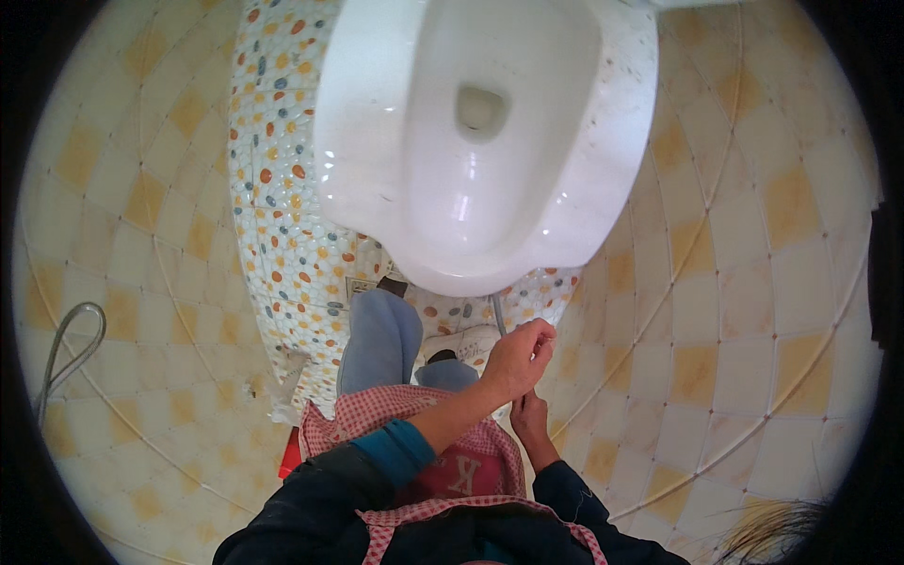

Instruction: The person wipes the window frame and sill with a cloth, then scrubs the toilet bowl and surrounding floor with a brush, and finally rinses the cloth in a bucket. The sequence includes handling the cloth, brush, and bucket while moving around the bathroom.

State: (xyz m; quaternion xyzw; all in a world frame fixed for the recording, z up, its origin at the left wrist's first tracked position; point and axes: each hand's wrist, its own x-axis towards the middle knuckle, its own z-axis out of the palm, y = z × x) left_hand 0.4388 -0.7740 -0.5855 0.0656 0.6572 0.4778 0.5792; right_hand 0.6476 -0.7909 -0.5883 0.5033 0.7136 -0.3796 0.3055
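Observation:
My left hand (519, 359) reaches across my body to the right, its fingers curled. Whether anything is inside those fingers cannot be seen. Just below it is my right hand (530, 418), fingers bent, its upper part hidden behind the left wrist; what it grips is not visible. A thin grey tube or rod (498, 314) runs from under the toilet's front rim down to behind my left hand; contact with the hand is unclear. Ahead stands a white ceramic toilet bowl (470, 183), with water in its drain hole (480, 111) and dark specks on its right rim.
Pebble-patterned floor tiles (282, 176) lie left of the bowl, with a floor drain (359, 286) near my leg. Tiled walls (734, 296) close in on both sides. A flexible metal hose (74, 353) loops at far left. Something red (290, 452) shows beside my apron (381, 409).

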